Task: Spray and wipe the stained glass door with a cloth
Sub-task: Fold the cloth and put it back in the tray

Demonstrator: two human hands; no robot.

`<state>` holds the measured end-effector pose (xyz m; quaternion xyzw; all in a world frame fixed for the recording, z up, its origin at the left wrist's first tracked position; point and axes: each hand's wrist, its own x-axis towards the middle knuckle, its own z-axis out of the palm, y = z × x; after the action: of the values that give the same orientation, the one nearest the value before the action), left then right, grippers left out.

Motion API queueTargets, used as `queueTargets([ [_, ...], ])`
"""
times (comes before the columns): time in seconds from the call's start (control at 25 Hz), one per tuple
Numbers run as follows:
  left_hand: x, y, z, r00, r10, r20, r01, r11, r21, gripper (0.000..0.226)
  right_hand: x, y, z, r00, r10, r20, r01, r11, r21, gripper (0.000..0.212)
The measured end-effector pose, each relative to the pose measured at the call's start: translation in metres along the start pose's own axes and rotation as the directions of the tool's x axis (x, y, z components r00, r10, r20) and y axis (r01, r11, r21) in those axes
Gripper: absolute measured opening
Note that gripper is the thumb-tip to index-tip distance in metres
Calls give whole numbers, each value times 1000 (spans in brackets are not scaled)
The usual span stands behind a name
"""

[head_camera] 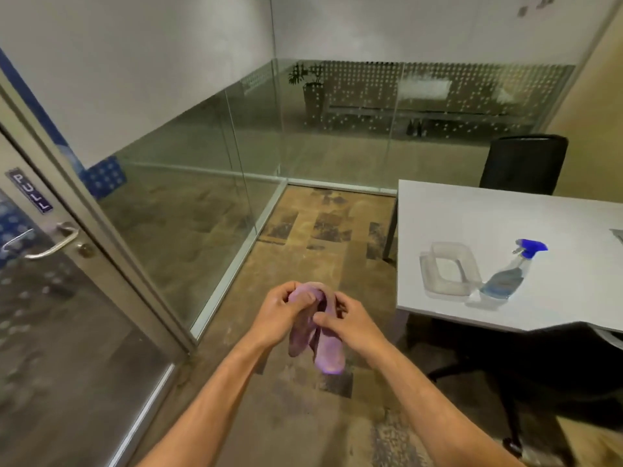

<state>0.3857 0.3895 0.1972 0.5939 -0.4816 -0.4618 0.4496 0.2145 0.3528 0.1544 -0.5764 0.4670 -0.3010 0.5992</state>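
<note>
A purple cloth (325, 348) hangs bunched between both hands in front of me, above the floor. My left hand (279, 315) grips its top fold and my right hand (350, 323) pinches it beside that. The glass door (50, 332) stands at the left, with a metal handle (50, 242) and a "PULL" sign (29, 194). A clear spray bottle (509, 274) with a blue trigger head and bluish liquid lies tilted on the white table (488, 210) at the right, well away from both hands.
A clear plastic container (448, 273) sits next to the bottle. A black office chair (524, 165) stands behind the table and another (539, 362) is under its near edge. Glass partition walls (209, 183) run from the door to the far corner. Patterned carpet covers the floor.
</note>
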Motion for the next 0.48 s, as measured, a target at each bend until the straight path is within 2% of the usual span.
queueTargets([
  [0.12, 19, 16, 42, 999, 14, -36, -14, 1000, 4, 20, 0, 0, -54, 997, -43, -64, 35, 992, -119, 37],
  [0.24, 41, 23, 76, 997, 16, -80, -18, 1000, -14, 17, 2, 8, -108, 996, -55, -65, 40, 976, -216, 19],
  [0.32, 56, 26, 97, 996, 0, -89, -3, 999, -37, 20, 2, 12, -140, 1000, -24, -2, 24, 979, -203, 16],
  [0.4, 70, 28, 114, 997, -42, -68, 38, 997, -62, 20, 2, 10, -163, 997, -9, 77, 20, 989, -145, 23],
  [0.48, 89, 31, 128, 998, -55, -22, 53, 996, -67, 15, 8, 9, -182, 990, -35, 139, 62, 980, -189, 27],
])
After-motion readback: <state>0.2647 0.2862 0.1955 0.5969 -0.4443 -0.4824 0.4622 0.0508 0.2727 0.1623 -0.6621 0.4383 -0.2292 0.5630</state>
